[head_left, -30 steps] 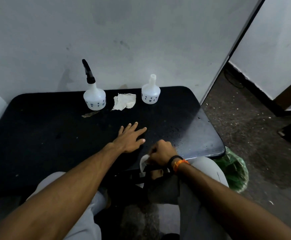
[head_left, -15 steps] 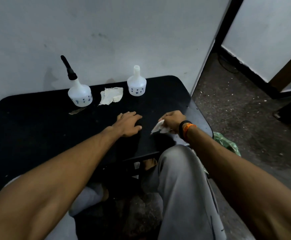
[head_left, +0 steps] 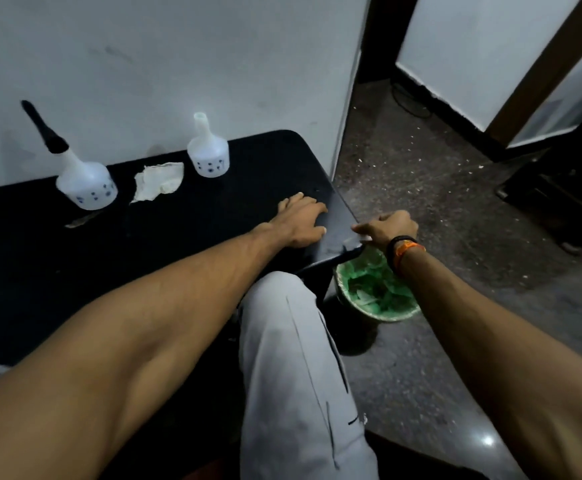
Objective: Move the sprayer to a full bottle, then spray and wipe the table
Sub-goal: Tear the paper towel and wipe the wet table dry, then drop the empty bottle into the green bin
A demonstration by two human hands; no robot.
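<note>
A white bottle (head_left: 87, 187) with the black sprayer (head_left: 42, 128) screwed on stands at the back left of the black table (head_left: 178, 230). A second white bottle (head_left: 208, 157), uncapped, stands to its right by the wall. Between them lies a crumpled white cloth (head_left: 159, 180). My left hand (head_left: 300, 220) rests flat on the table near its right corner, fingers spread. My right hand (head_left: 388, 228) is past the table's right edge, above a green-lined bin (head_left: 376, 292), pinching a small white tissue (head_left: 364, 237) that is mostly hidden in the fingers.
A small brown scrap (head_left: 80, 221) lies in front of the sprayer bottle. My grey-trousered knee (head_left: 293, 341) is under the table's near edge. Speckled floor, a dark doorway and a dark object lie to the right.
Both hands have shifted right along the table. My right hand, still holding the tissue, has left the tabletop and now hangs over the bin. The view has turned right.
</note>
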